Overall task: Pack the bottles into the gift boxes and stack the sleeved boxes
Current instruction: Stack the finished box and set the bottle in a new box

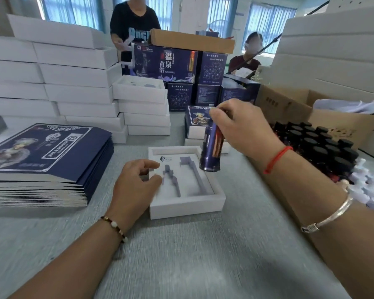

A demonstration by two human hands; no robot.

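An open white gift box (187,203) lies on the grey counter (181,255), its foam insert showing two bottle-shaped recesses and a small dark logo too blurred to be read. The left hand (136,182) is rested on the box's left edge, the fingers loosely curled with nothing gripped. A dark blue bottle (211,149) with a red strip on its label is pinched at the top by the right hand (244,128) and hangs upright above the box's far right corner; its label text cannot be read. To the left, a stack of flat navy sleeves (45,160) is seen. Far behind, stacked navy cartons (166,63) carry the large characters 温泉苗浴. White boxes (58,83) are piled at the far left. At the right, black-capped bottles (324,145) are grouped just beside a brown cardboard carton (341,124).
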